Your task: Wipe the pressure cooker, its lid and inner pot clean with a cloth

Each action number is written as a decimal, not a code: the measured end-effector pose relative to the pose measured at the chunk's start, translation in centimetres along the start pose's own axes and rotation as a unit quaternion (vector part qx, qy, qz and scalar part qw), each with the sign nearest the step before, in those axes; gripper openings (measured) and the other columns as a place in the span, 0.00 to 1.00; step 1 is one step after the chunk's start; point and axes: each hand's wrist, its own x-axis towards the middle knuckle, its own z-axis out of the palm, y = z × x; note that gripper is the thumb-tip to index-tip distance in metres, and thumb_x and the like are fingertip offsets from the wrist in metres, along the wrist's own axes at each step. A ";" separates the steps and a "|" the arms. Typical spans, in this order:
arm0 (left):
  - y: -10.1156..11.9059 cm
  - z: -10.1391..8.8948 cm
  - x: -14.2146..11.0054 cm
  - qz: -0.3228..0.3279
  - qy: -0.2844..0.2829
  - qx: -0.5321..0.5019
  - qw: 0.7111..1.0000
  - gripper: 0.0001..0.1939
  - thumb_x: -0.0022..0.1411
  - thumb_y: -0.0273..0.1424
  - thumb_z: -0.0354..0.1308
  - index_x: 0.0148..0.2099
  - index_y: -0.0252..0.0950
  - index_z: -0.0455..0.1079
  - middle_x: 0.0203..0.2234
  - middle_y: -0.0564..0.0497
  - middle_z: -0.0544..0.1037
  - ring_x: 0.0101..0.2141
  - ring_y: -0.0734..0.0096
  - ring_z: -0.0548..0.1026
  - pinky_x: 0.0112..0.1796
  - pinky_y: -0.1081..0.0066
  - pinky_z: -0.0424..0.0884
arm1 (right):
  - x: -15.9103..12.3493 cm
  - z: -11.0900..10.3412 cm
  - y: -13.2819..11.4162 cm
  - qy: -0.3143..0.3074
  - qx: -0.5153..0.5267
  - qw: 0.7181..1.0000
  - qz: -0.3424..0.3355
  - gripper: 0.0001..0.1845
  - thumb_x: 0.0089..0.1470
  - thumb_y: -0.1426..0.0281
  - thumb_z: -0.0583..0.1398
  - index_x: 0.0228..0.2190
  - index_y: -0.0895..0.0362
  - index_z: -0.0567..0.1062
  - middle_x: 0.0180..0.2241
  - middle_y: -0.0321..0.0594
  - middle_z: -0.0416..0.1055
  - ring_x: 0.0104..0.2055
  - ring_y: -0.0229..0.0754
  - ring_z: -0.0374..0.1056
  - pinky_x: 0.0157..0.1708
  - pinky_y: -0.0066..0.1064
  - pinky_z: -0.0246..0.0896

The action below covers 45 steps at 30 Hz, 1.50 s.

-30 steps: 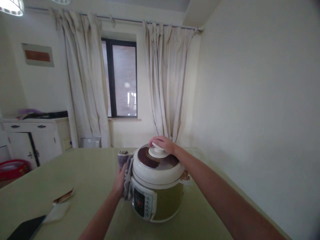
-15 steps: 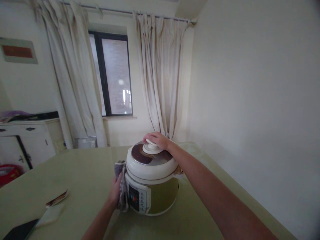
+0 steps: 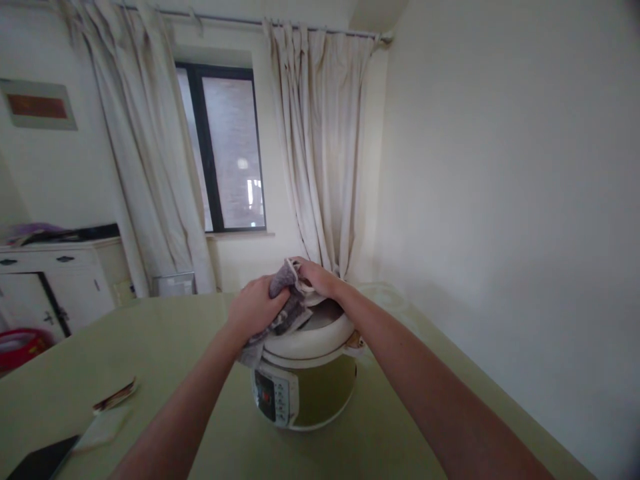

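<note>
An electric pressure cooker (image 3: 320, 387) with a cream lid, olive body and a button panel stands on the pale green table (image 3: 165, 373). My left hand (image 3: 256, 308) is closed on a grey cloth (image 3: 285, 313) and presses it on the left part of the lid. My right hand (image 3: 315, 275) rests on the lid's top at its knob, fingers curled over it; the knob itself is hidden by the cloth and hand.
On the table's near left lie a dark phone (image 3: 43, 460), a white pad (image 3: 100, 430) and a small flat packet (image 3: 115, 396). A white cabinet (image 3: 55, 280) and a red basin (image 3: 20, 343) stand at the left wall. Curtains (image 3: 320, 147) and a window are behind.
My left hand has risen with the cloth from the cooker's left side up onto the lid. My right hand has stayed on the lid's knob. The view shifted slightly.
</note>
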 end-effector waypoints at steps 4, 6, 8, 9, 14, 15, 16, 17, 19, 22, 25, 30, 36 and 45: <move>-3.3 0.8 2.9 -0.116 -0.012 -0.109 0.987 0.22 0.56 0.49 0.62 0.37 0.33 0.79 0.32 0.38 0.84 0.41 0.42 0.82 0.45 0.58 0.72 | 0.0 0.1 0.2 0.002 0.014 1.000 0.021 0.24 0.72 0.57 0.48 0.53 0.54 0.77 0.56 0.43 0.75 0.60 0.47 0.67 0.65 0.40 0.55; -4.9 1.0 2.8 -0.137 -0.015 -0.153 0.979 0.25 0.57 0.51 0.57 0.36 0.32 0.79 0.30 0.39 0.84 0.40 0.44 0.82 0.43 0.59 0.74 | 0.0 0.0 0.2 -0.003 0.010 1.000 0.027 0.24 0.72 0.57 0.49 0.54 0.55 0.77 0.59 0.44 0.74 0.62 0.46 0.66 0.66 0.40 0.54; -5.8 1.1 1.4 -0.131 -0.012 -0.185 0.974 0.30 0.59 0.53 0.53 0.39 0.30 0.79 0.33 0.39 0.85 0.40 0.46 0.82 0.43 0.59 0.76 | 0.0 -0.1 0.2 -0.008 0.000 1.000 0.028 0.23 0.72 0.59 0.49 0.53 0.54 0.78 0.58 0.43 0.74 0.61 0.46 0.67 0.65 0.40 0.54; -5.9 1.1 0.2 -0.118 0.003 -0.197 0.973 0.31 0.60 0.53 0.52 0.42 0.29 0.80 0.36 0.39 0.85 0.42 0.47 0.81 0.45 0.59 0.76 | 0.0 -0.1 0.3 -0.010 -0.001 0.999 0.030 0.23 0.72 0.59 0.49 0.52 0.54 0.79 0.56 0.43 0.76 0.59 0.46 0.68 0.64 0.39 0.56; -2.6 1.3 -7.1 0.070 0.132 -0.078 0.986 0.25 0.60 0.43 0.58 0.57 0.39 0.79 0.59 0.44 0.78 0.62 0.44 0.70 0.64 0.52 0.65 | -0.2 0.0 0.2 -0.021 0.036 0.997 0.060 0.25 0.72 0.54 0.50 0.50 0.55 0.80 0.42 0.41 0.80 0.46 0.44 0.73 0.52 0.35 0.65; -1.4 1.6 -8.2 0.120 0.131 -0.034 0.984 0.27 0.59 0.41 0.61 0.60 0.42 0.77 0.61 0.45 0.76 0.64 0.43 0.68 0.66 0.51 0.62 | -0.2 0.1 0.1 -0.021 0.043 0.997 0.066 0.26 0.71 0.53 0.50 0.50 0.55 0.81 0.41 0.41 0.80 0.44 0.43 0.73 0.50 0.35 0.65; -0.2 1.9 -9.1 0.172 0.136 0.005 0.976 0.30 0.57 0.41 0.63 0.62 0.43 0.75 0.62 0.45 0.75 0.65 0.42 0.67 0.67 0.49 0.59 | -0.2 0.1 0.0 -0.021 0.046 0.996 0.072 0.26 0.71 0.53 0.51 0.49 0.55 0.81 0.40 0.41 0.80 0.42 0.43 0.73 0.49 0.34 0.65; 1.0 2.4 -9.8 0.223 0.144 0.038 0.963 0.34 0.57 0.41 0.65 0.65 0.43 0.73 0.63 0.44 0.75 0.65 0.41 0.67 0.68 0.47 0.56 | -0.2 0.1 0.0 -0.021 0.046 0.996 0.078 0.27 0.71 0.52 0.51 0.49 0.56 0.81 0.40 0.41 0.80 0.41 0.43 0.73 0.47 0.34 0.65; 3.1 3.7 -10.8 0.324 0.164 0.087 0.928 0.36 0.59 0.42 0.63 0.68 0.39 0.70 0.64 0.41 0.73 0.65 0.42 0.68 0.70 0.46 0.53 | -0.2 0.2 -0.1 -0.022 0.043 0.995 0.087 0.28 0.70 0.50 0.51 0.47 0.57 0.82 0.39 0.41 0.80 0.40 0.43 0.72 0.46 0.33 0.65; 4.9 6.1 -11.9 0.433 0.212 0.169 0.860 0.29 0.66 0.36 0.57 0.67 0.35 0.71 0.67 0.41 0.71 0.68 0.52 0.65 0.72 0.52 0.51 | -0.1 0.2 -0.2 -0.020 0.045 0.994 0.096 0.31 0.69 0.48 0.52 0.45 0.59 0.83 0.37 0.41 0.80 0.39 0.43 0.71 0.45 0.33 0.63; 4.9 8.1 -13.5 0.476 0.239 0.266 0.804 0.26 0.69 0.34 0.56 0.66 0.36 0.71 0.69 0.45 0.67 0.72 0.59 0.58 0.73 0.58 0.46 | -0.1 0.2 -0.1 -0.014 0.052 0.993 0.100 0.31 0.68 0.48 0.53 0.43 0.59 0.84 0.36 0.41 0.80 0.37 0.42 0.70 0.43 0.32 0.63; 1.5 9.7 -16.5 0.551 0.196 0.311 0.749 0.24 0.69 0.39 0.54 0.64 0.46 0.75 0.69 0.56 0.68 0.72 0.70 0.56 0.69 0.75 0.56 | -0.1 0.0 0.0 -0.013 0.054 0.993 0.109 0.32 0.66 0.45 0.54 0.42 0.59 0.84 0.36 0.41 0.80 0.36 0.41 0.70 0.43 0.32 0.62; -1.9 8.9 -17.1 0.608 0.147 0.256 0.737 0.24 0.66 0.34 0.53 0.62 0.52 0.76 0.67 0.64 0.70 0.72 0.73 0.54 0.66 0.77 0.62 | -0.1 0.1 0.1 -0.008 0.062 0.992 0.108 0.32 0.65 0.44 0.55 0.41 0.59 0.84 0.35 0.41 0.79 0.36 0.42 0.70 0.42 0.33 0.62; -1.9 1.3 -6.8 0.285 0.134 -0.049 0.948 0.29 0.62 0.39 0.60 0.64 0.39 0.73 0.64 0.41 0.73 0.63 0.47 0.70 0.64 0.47 0.64 | -0.1 0.0 0.0 -0.018 0.048 0.996 0.069 0.32 0.65 0.44 0.55 0.40 0.58 0.83 0.38 0.41 0.80 0.42 0.44 0.72 0.48 0.34 0.63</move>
